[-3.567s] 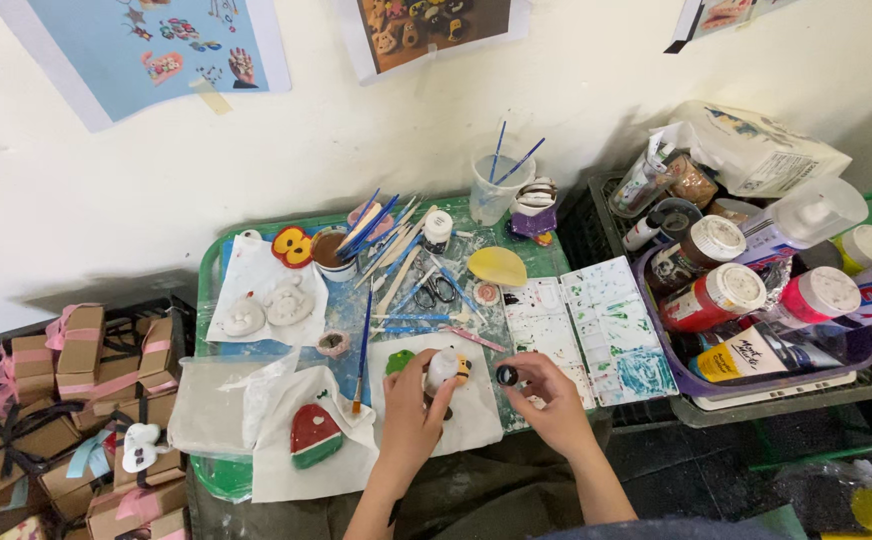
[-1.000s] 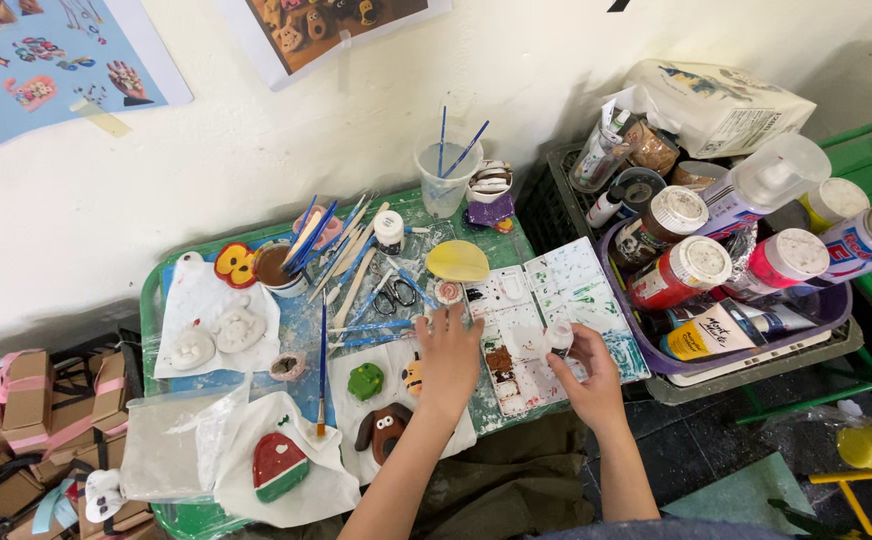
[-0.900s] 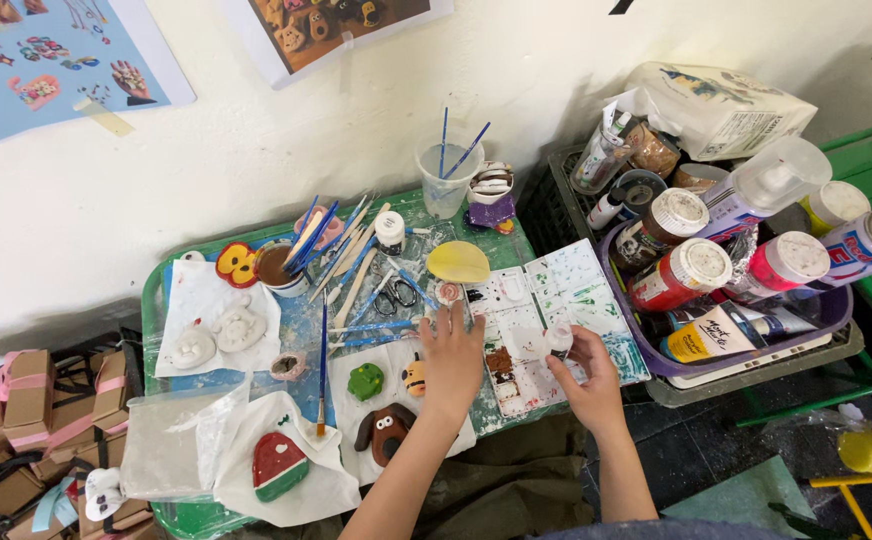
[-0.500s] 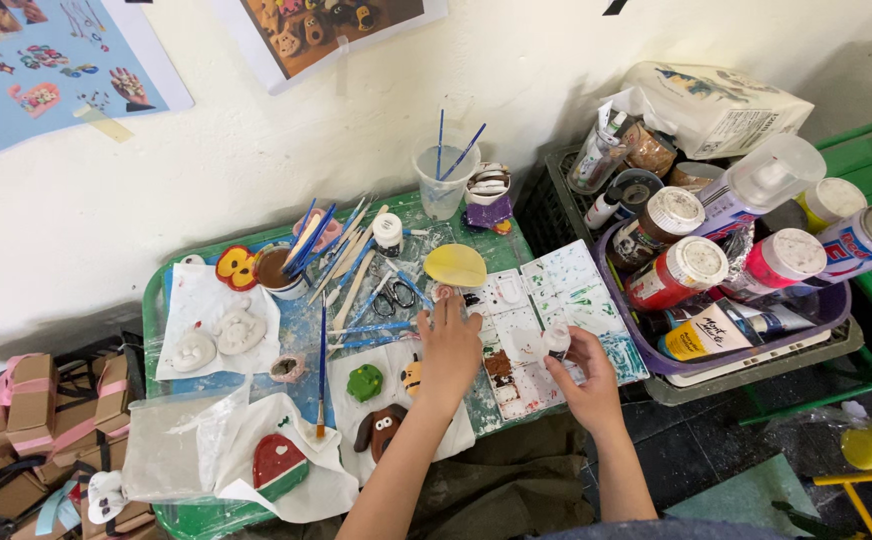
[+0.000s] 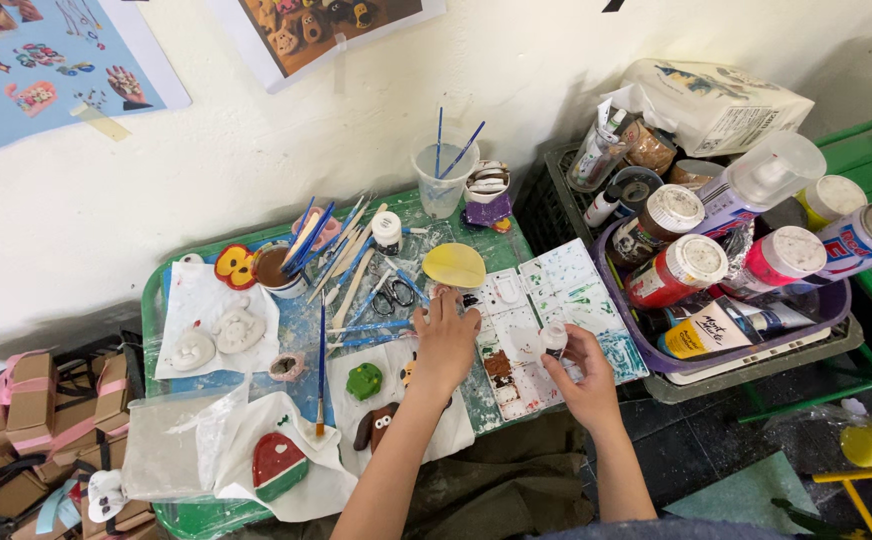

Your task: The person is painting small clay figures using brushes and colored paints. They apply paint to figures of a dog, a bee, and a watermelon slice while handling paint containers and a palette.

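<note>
My left hand point(image 5: 446, 342) lies flat with fingers spread on the green table point(image 5: 161, 300), its fingertips touching the left edge of a white paint palette point(image 5: 566, 290) smeared with green, blue and brown. Over the palette's lower wells, my right hand point(image 5: 584, 378) grips a small white paint bottle point(image 5: 554, 338). A green clay figure point(image 5: 364, 381) and a brown dog-shaped figure point(image 5: 376, 426) rest on white paper just left of my left forearm. A yellow oval piece point(image 5: 454, 265) sits just beyond my left fingers.
Several brushes and tools point(image 5: 341, 255) lie fanned at the table's back, by a brown paint cup point(image 5: 274, 268) and a clear brush cup point(image 5: 441, 185). A purple basket point(image 5: 836, 308) of paint bottles stands right. A watermelon-slice piece point(image 5: 278, 462) lies front left. Cardboard boxes point(image 5: 26, 420) sit on the floor.
Both hands have left the clay figures and moved right to the palette. Over the last second they have barely shifted; the right hand has edged slightly toward the palette's wells.
</note>
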